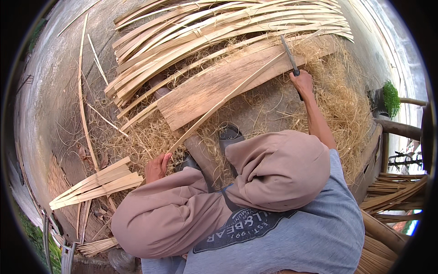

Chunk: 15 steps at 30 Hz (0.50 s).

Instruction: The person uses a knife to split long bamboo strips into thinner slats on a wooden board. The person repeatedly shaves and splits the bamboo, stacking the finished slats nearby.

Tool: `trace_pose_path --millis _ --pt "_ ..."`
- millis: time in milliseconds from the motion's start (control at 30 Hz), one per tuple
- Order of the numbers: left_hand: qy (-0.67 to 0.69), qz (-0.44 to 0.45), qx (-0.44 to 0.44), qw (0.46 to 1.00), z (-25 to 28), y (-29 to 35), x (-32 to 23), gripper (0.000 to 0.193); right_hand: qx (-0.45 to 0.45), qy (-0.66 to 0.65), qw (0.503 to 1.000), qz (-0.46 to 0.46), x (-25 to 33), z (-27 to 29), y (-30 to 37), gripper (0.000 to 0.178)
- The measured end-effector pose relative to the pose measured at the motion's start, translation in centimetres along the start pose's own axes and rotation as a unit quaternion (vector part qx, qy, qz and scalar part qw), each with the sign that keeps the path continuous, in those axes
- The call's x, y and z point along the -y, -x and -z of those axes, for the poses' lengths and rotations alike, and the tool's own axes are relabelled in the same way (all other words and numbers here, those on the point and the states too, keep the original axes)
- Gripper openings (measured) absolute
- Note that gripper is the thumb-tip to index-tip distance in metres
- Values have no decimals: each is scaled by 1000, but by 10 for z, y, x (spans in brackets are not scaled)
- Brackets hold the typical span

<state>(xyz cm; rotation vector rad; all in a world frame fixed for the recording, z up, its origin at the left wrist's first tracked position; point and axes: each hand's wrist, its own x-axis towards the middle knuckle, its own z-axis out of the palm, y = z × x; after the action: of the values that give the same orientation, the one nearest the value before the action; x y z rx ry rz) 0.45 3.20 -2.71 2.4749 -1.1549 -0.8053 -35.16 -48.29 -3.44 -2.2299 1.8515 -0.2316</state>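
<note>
A long, pale bamboo strip (207,115) slants across a flat wooden board (194,98). My left hand (157,167), beside my left knee, has its fingers closed round the strip's near end. In my right hand (302,85) is the dark handle of a long-bladed knife (288,52). Its blade points away from me and crosses the strip near its far end, over the right part of the board. Whether the edge touches the strip, I cannot tell.
A large pile of split bamboo strips (196,41) lies beyond the board. Curly shavings (342,109) cover the ground at right and around my feet. A small fan of strips (98,182) lies at left. Bundled strips and poles (394,192) stand at right, near a green plant (391,99).
</note>
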Motion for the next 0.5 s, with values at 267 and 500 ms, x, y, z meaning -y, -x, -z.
trace_pose_path --millis 267,500 --pt "-31 -60 -142 988 -23 -4 4 42 277 -512 809 -84 44 -20 108 49" --pt "-51 -51 -156 985 -27 3 -10 43 372 -229 870 228 63 -44 220 35"
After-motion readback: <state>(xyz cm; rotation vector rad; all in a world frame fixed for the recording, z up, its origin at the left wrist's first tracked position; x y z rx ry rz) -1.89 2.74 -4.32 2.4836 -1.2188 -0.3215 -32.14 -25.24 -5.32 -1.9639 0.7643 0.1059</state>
